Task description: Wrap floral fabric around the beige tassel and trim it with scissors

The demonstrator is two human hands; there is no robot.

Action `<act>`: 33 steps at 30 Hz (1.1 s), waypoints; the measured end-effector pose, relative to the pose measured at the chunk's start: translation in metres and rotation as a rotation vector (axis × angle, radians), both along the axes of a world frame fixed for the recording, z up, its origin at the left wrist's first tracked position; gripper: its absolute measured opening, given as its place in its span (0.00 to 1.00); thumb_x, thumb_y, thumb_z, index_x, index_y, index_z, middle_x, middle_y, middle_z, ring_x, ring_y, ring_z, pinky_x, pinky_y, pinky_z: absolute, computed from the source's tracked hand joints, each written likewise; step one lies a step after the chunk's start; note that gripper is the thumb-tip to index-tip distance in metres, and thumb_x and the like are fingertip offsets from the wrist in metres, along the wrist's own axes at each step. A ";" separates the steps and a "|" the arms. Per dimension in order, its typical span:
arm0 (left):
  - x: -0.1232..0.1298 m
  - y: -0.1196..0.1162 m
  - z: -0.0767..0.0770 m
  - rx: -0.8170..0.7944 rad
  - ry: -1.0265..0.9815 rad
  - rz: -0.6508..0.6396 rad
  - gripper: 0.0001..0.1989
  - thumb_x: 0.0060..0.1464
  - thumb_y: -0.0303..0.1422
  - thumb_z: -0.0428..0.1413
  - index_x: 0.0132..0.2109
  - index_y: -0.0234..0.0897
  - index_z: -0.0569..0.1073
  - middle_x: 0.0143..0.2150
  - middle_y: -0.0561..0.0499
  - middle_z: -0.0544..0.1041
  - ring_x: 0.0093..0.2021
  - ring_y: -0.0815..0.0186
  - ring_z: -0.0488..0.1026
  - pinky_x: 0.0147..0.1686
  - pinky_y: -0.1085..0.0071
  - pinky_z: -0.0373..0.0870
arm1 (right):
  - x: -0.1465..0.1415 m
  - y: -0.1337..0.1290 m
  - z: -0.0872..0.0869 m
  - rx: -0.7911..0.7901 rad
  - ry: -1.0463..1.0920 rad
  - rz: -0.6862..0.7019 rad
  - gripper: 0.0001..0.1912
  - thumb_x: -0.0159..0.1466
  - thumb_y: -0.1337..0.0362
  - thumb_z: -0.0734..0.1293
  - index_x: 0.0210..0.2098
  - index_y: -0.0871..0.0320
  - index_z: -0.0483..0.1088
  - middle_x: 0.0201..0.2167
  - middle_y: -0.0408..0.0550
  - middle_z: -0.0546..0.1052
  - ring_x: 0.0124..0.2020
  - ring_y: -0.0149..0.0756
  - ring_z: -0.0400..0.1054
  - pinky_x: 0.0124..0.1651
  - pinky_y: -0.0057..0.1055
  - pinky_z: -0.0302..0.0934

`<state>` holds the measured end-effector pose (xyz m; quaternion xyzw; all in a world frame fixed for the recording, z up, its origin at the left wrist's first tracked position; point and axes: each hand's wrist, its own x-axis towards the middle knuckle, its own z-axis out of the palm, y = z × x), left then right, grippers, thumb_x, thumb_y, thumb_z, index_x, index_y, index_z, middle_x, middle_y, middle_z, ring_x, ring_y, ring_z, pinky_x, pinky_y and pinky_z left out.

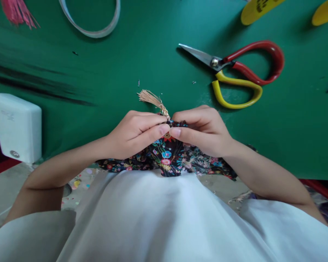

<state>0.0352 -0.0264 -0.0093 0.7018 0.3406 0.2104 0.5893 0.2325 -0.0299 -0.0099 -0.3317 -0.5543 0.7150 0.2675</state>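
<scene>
Both hands meet at the table's near edge on a black fabric piece with a bright flower print (168, 160). My left hand (138, 133) pinches its gathered top edge between thumb and fingers. From the other side, my right hand (203, 129) pinches the same edge, its thumb tip almost touching the left one. A beige tassel (150, 98) with a braided gold cord sticks up from between the hands, its fringe toward the upper left. Part of the cloth spreads out below both wrists against a white shirt. What lies under the fingertips is hidden.
Scissors with red and yellow handles (236, 74) lie beyond my right hand on the green table (120, 69). A white box-shaped device (18, 127) stands at left. Farther back are a roll of tape (95, 33), pink fringe (16, 12) and yellow containers (258, 11).
</scene>
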 end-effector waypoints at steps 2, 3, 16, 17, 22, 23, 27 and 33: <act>-0.001 0.000 -0.001 -0.042 -0.005 -0.019 0.19 0.65 0.38 0.46 0.25 0.37 0.60 0.21 0.54 0.61 0.24 0.72 0.60 0.27 0.71 0.58 | 0.000 0.000 -0.001 -0.036 0.001 -0.026 0.22 0.68 0.54 0.64 0.22 0.60 0.59 0.17 0.34 0.56 0.19 0.18 0.48 0.21 0.22 0.44; -0.002 0.000 -0.001 -0.063 -0.006 -0.026 0.20 0.65 0.38 0.46 0.25 0.37 0.60 0.21 0.55 0.61 0.24 0.72 0.59 0.26 0.71 0.57 | 0.000 -0.001 -0.001 -0.062 -0.001 -0.042 0.22 0.68 0.54 0.64 0.22 0.60 0.60 0.16 0.34 0.57 0.19 0.18 0.49 0.21 0.22 0.44; -0.006 0.004 -0.002 -0.143 0.009 -0.051 0.14 0.63 0.41 0.50 0.50 0.37 0.69 0.43 0.48 0.73 0.41 0.68 0.69 0.37 0.73 0.67 | 0.002 0.002 0.001 -0.133 0.039 -0.100 0.26 0.65 0.52 0.67 0.18 0.61 0.56 0.15 0.34 0.56 0.18 0.17 0.47 0.21 0.22 0.43; -0.006 0.003 -0.002 -0.165 -0.012 -0.036 0.13 0.63 0.40 0.50 0.50 0.38 0.69 0.43 0.48 0.73 0.40 0.69 0.70 0.35 0.74 0.67 | 0.002 0.002 0.001 -0.141 0.041 -0.111 0.27 0.65 0.52 0.67 0.18 0.60 0.56 0.15 0.34 0.56 0.18 0.17 0.48 0.20 0.22 0.43; -0.005 0.002 -0.004 -0.230 -0.100 0.072 0.10 0.61 0.37 0.55 0.48 0.40 0.70 0.44 0.48 0.71 0.38 0.70 0.69 0.30 0.76 0.67 | 0.001 -0.001 -0.004 -0.068 0.043 -0.109 0.25 0.63 0.54 0.69 0.18 0.61 0.58 0.15 0.34 0.57 0.17 0.17 0.48 0.19 0.23 0.41; -0.005 0.001 -0.004 -0.217 -0.103 0.090 0.09 0.60 0.36 0.56 0.46 0.40 0.70 0.44 0.48 0.71 0.39 0.70 0.69 0.30 0.75 0.67 | 0.001 -0.001 -0.004 -0.057 0.033 -0.111 0.25 0.63 0.54 0.70 0.18 0.61 0.58 0.15 0.34 0.57 0.18 0.17 0.48 0.19 0.23 0.41; -0.006 0.002 -0.003 -0.152 -0.070 0.097 0.07 0.60 0.37 0.56 0.41 0.39 0.71 0.37 0.49 0.71 0.38 0.69 0.68 0.31 0.74 0.65 | 0.002 -0.001 -0.005 -0.047 0.003 -0.107 0.24 0.63 0.55 0.69 0.19 0.60 0.58 0.15 0.34 0.56 0.18 0.18 0.48 0.20 0.24 0.40; -0.005 0.006 0.006 -0.138 0.021 0.002 0.11 0.62 0.35 0.52 0.32 0.35 0.68 0.24 0.57 0.63 0.24 0.76 0.58 0.23 0.77 0.56 | 0.003 0.000 -0.005 -0.038 -0.001 -0.103 0.24 0.65 0.55 0.68 0.19 0.60 0.57 0.15 0.33 0.54 0.18 0.18 0.47 0.20 0.24 0.40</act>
